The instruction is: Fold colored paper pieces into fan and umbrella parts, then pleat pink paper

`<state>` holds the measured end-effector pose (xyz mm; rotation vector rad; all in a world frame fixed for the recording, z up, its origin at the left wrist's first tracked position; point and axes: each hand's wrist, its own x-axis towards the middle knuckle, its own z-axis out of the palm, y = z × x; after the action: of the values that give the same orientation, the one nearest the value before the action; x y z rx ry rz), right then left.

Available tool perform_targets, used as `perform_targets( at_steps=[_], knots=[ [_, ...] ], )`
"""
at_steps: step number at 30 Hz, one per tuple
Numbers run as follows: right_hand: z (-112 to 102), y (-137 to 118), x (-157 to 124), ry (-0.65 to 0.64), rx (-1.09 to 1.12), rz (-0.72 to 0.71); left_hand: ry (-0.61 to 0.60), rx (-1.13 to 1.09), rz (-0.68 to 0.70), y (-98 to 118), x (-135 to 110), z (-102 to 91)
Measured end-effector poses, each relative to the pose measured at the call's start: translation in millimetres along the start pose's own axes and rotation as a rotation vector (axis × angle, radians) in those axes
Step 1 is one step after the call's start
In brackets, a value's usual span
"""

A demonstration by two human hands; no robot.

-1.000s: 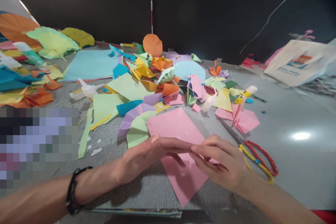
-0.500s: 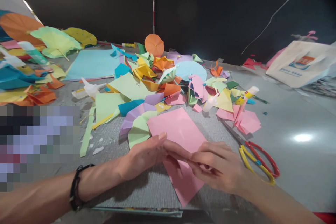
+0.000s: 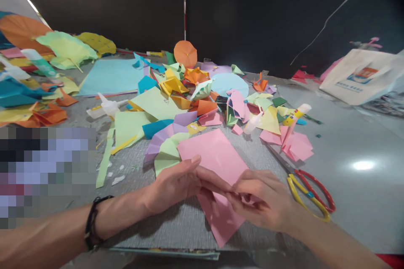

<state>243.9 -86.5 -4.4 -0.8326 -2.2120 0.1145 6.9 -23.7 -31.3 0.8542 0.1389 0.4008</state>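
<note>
A pink paper sheet (image 3: pixel 214 153) lies flat on the grey mat in front of me. My left hand (image 3: pixel 175 185) rests on its near left part with the fingers stretched flat across the paper. My right hand (image 3: pixel 265 199) is on the sheet's right side, fingers curled and pinching at the paper where they meet my left fingertips. A black band is on my left wrist. Red and yellow scissors (image 3: pixel 311 193) lie just right of my right hand.
A heap of coloured paper scraps and folded pieces (image 3: pixel 195 92) covers the middle of the table. Paper fans (image 3: pixel 65 48) and a blue sheet (image 3: pixel 109 76) are at the left, a white bag (image 3: pixel 360 75) at the right. A glue bottle (image 3: pixel 109 107) lies left of centre.
My right hand slid a little toward me and curled tighter at the paper's edge. My left hand stayed flat on the sheet.
</note>
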Motion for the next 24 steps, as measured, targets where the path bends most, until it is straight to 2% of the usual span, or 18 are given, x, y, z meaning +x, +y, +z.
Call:
perform_targets(
  at_steps=[8, 10, 13, 17, 24],
  knots=[
    [0, -1, 3, 0.03, -0.024, -0.041, 0.019, 0.028, -0.008, -1, 0, -0.3],
    [1, 0, 3, 0.048, -0.002, -0.025, 0.005, 0.056, 0.027, 0, 0, 1.5],
    [1, 2, 2, 0.077, 0.047, 0.058, -0.015, 0.288, 0.124, 5, -6, 7.0],
    [1, 2, 3, 0.097, 0.046, 0.126, 0.048, 0.704, 0.107, 13, -19, 11.9],
    [2, -1, 5, 0.096, 0.049, 0.196, -0.01, 0.872, 0.049, 12, -29, 7.3]
  ],
)
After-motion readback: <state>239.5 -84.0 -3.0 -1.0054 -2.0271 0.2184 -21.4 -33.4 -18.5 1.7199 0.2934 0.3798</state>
